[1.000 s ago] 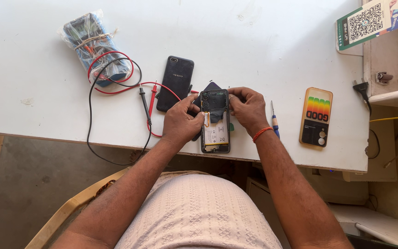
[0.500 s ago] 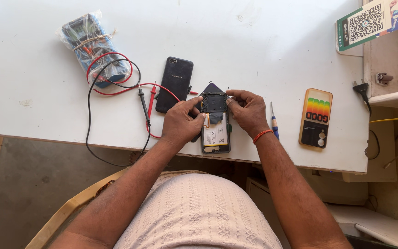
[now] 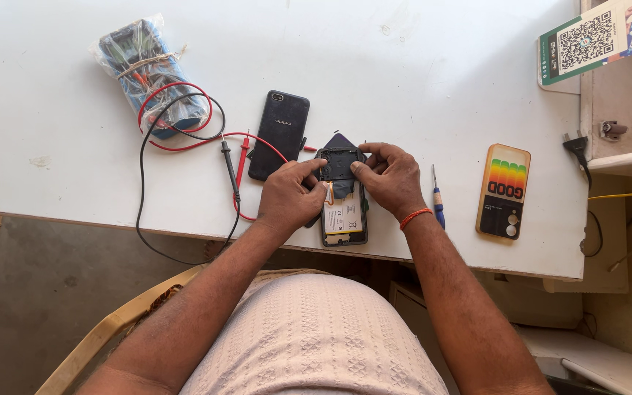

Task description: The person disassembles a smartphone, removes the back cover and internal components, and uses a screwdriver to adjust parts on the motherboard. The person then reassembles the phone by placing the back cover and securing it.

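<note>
Bright even daylight, soft shadows, sharp focus, slight wide-angle bending at edges.

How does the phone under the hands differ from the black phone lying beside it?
The opened phone lies with its insides and battery exposed, both hands on it; the black phone is closed, back up, untouched. The opened phone sits at the table's near edge, the black phone farther in. Both lie flat.

Bagged multimeter with probes, black phone back, screwdriver, colourful case
</note>
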The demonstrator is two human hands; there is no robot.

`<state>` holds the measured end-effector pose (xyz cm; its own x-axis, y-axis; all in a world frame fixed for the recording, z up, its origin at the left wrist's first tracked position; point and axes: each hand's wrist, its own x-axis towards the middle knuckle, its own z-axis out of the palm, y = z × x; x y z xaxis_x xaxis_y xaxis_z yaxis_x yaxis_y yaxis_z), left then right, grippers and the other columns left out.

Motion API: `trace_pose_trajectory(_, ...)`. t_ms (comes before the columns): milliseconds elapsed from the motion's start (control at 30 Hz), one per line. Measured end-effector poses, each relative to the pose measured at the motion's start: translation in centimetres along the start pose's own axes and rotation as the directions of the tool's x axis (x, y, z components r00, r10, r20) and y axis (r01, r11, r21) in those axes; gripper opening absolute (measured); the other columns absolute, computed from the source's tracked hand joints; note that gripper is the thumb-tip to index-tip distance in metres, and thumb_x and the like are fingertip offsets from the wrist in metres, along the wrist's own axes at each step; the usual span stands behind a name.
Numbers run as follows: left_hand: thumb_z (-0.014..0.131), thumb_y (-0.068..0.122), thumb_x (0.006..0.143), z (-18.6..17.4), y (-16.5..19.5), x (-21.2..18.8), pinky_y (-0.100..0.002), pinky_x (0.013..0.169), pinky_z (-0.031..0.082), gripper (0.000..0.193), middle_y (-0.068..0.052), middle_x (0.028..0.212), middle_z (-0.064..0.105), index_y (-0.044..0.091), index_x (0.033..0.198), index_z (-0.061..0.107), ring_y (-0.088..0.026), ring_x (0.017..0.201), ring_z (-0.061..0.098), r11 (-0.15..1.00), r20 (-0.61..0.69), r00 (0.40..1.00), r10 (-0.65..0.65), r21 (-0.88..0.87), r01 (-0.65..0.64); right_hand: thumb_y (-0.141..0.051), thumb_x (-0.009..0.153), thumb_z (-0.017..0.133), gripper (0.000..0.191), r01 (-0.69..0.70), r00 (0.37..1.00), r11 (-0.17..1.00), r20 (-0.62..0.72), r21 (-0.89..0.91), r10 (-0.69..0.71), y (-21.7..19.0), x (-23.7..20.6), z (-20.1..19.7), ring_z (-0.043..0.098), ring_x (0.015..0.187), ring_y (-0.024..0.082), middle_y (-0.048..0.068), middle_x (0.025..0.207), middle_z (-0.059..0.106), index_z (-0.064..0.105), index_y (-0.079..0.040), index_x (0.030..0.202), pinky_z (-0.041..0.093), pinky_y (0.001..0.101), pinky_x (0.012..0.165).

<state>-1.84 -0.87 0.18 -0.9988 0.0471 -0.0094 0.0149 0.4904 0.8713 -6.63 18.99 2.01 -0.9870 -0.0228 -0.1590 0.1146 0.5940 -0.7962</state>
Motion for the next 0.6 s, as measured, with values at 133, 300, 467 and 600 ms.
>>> trace_pose_trajectory(133,0.072,0.012,0.088,-0.1,0.6,0.0,-0.022,0.05,0.056,0.044,-0.005,0.08,0.066,-0.001,0.129,0.064,-0.008,0.059,0.066,1.0,0.02,0.999,-0.025,0.018,0.025,-0.02,0.08,0.083,0.041,0.094,0.995,0.994,0.019,-0.057,-0.093,0.1,-0.1,0.0,0.064,0.064,0.007,0.002,0.079,0.068,0.075,-0.005,0.118,0.056,0.0219,0.054)
trace_pose_trajectory(300,0.074,0.014,0.089,-0.4,1.2,0.0,-0.023,0.049,0.056,0.061,-0.004,0.074,0.068,-0.006,0.141,0.049,-0.009,0.059,0.068,0.999,0.015,0.999,-0.039,0.014,0.039,-0.029,0.077,0.089,0.048,0.057,0.998,0.995,0.017,-0.077,-0.056,-0.2,-0.1,0.2,0.064,0.063,0.007,0.0,0.074,0.067,0.074,-0.006,0.117,0.054,0.0209,0.052)
trace_pose_trajectory(467,0.072,0.011,0.088,-0.4,1.1,0.1,-0.024,0.051,0.057,0.058,-0.004,0.071,0.07,-0.005,0.14,0.052,-0.009,0.058,0.068,0.999,0.028,0.998,-0.051,0.004,0.051,-0.034,0.075,0.09,0.053,0.034,0.999,0.992,-0.011,-0.118,-0.036,-0.6,-0.2,0.6,0.062,0.062,0.008,0.0,0.075,0.064,0.074,-0.007,0.118,0.055,0.0236,0.051)
trace_pose_trajectory(600,0.071,0.009,0.088,-0.2,0.9,0.2,-0.023,0.052,0.058,0.058,-0.004,0.073,0.069,-0.005,0.14,0.051,-0.008,0.059,0.069,0.999,0.02,0.999,-0.044,-0.007,0.044,-0.031,0.076,0.087,0.052,0.045,0.998,0.99,-0.034,-0.132,-0.05,-0.6,-0.2,0.9,0.061,0.064,0.008,-0.001,0.076,0.063,0.074,-0.009,0.121,0.055,0.0243,0.053)
